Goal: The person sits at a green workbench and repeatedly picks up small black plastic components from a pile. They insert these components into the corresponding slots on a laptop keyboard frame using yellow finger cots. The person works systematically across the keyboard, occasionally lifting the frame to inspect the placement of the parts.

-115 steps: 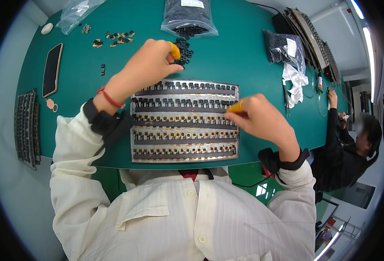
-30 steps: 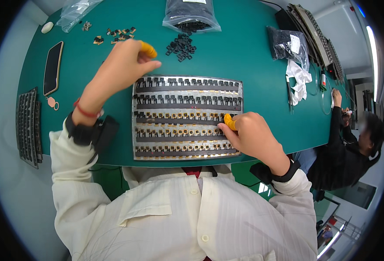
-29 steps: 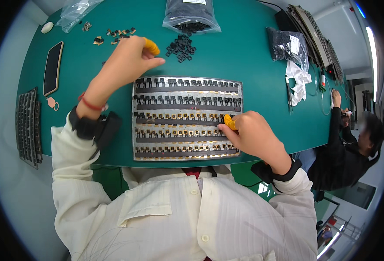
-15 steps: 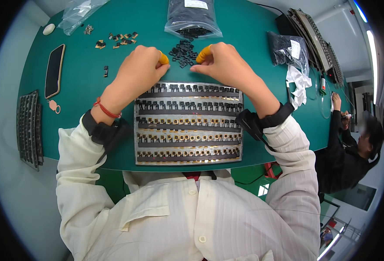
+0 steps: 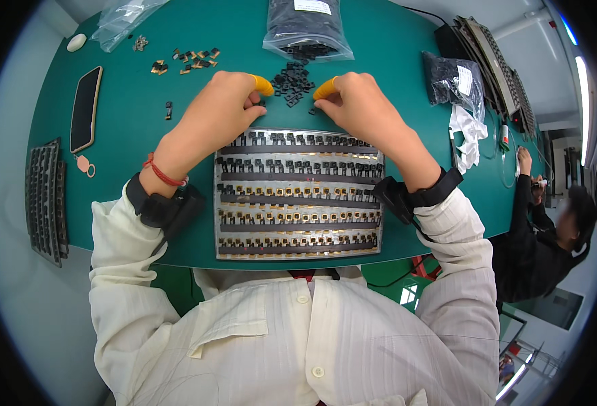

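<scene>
We have the metal tray (image 5: pixel 298 254) at the counter's (image 5: pixel 393 47) 6 o'clock edge, with the heap of black pieces (image 5: pixel 293 82) at the tray's 12 o'clock. Its two far rows (image 5: pixel 288 166) look filled with black; the three nearer mostly show gold squares (image 5: pixel 285 191), so we judge those unfinished. Our left hand (image 5: pixel 234 98) at 11 and right hand (image 5: pixel 365 105) at 1 o'clock curl beside the heap; we cannot tell whether either grip has caught anything.

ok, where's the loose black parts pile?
Head view, upper centre: the black parts pile lies between the left hand and right hand, just below the top-centre bag.
</scene>
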Action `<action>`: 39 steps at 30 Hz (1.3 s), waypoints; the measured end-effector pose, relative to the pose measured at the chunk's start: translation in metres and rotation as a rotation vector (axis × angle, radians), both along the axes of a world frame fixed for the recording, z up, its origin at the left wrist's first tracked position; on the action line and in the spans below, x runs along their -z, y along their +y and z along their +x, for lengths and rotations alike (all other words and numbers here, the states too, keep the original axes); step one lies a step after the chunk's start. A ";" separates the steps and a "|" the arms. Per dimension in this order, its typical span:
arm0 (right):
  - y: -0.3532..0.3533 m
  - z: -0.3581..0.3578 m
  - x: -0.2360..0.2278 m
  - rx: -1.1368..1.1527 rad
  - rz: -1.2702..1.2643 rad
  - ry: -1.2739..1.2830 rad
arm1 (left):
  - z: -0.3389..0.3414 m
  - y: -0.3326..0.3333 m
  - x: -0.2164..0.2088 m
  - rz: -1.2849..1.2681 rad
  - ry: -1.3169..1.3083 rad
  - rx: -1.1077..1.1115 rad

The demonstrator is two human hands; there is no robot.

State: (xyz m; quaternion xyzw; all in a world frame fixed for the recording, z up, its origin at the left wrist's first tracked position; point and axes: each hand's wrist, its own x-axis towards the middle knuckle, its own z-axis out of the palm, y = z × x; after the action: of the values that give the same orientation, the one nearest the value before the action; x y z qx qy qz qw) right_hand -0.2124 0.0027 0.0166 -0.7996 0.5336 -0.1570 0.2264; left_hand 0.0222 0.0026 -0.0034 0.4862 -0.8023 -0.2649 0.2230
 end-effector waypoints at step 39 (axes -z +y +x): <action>0.132 -0.055 0.002 0.000 0.011 -0.046 | 0.027 0.131 -0.014 -0.086 -0.351 0.122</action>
State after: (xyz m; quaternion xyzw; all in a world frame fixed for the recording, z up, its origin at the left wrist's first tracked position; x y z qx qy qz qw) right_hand -0.2670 0.1342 0.0146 -0.7946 0.5289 -0.1725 0.2430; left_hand 0.0488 0.1333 0.0104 0.4656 -0.8674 -0.1545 0.0835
